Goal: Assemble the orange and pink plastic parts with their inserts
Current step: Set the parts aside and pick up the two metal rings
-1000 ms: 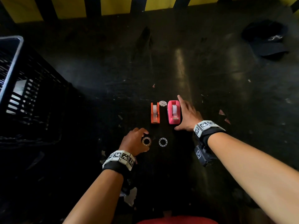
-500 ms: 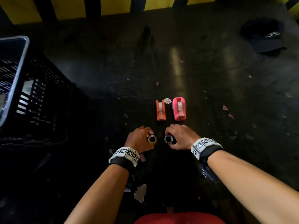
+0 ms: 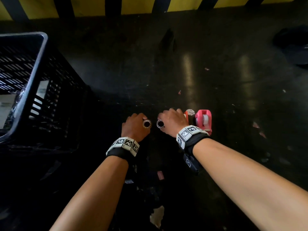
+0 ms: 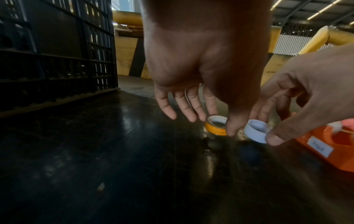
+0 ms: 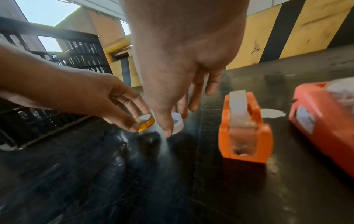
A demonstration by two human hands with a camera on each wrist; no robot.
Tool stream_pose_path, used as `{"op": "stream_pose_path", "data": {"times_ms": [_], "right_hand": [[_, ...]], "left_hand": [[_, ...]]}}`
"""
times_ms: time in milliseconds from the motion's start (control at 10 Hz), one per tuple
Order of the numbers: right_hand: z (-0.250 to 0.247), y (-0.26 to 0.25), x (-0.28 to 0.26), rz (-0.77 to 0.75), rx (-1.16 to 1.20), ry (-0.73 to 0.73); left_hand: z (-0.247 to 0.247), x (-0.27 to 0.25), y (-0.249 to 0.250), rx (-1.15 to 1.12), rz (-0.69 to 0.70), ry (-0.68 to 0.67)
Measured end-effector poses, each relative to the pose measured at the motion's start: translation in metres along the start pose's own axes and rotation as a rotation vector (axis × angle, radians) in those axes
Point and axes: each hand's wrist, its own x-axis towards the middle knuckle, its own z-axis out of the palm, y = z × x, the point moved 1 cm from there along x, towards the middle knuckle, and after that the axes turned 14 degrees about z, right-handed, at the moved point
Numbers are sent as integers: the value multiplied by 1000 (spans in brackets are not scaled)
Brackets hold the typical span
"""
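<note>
- Step in hand, my read: picking up the two inserts, one per hand. Nothing seated in a holder yet.
- Left hand (image 3: 135, 126): thumb and fingers pinch the yellow-edged ring (image 4: 217, 125). The ring looks just off the black table (image 3: 216, 90), tilted.
- Right hand (image 3: 173, 121): thumb and fingers pinch the white ring (image 4: 255, 131), also tilted, lower edge at or just off the surface; can't tell which.
- Landmark: the orange part (image 5: 245, 128). It stands upright just right of the right hand, slot facing up, with a translucent strip across it.
- Pink part (image 3: 203, 120) sits just right of the orange part, close but apart. A white scrap (image 5: 272, 113) lies behind the gap between them.
- Both rings sit left of the orange part, near it, side by side and apart.
- Black crate (image 3: 30, 90) is well left of the orange part, not involved.
- Next move likely needs: each ring turned on edge, lined up with its holder's slot, then pushed down square.
- Which ring goes to which part isn't clear from here.
- Risk: the rings are small and smooth and could slip from a two-finger pinch.
</note>
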Motion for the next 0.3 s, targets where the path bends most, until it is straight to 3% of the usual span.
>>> {"op": "stream_pose_path", "data": {"times_ms": [300], "right_hand": [[4,2,-3,52,87,23]], "left_hand": [[9,-1,-16,-58,-4,28]]}}
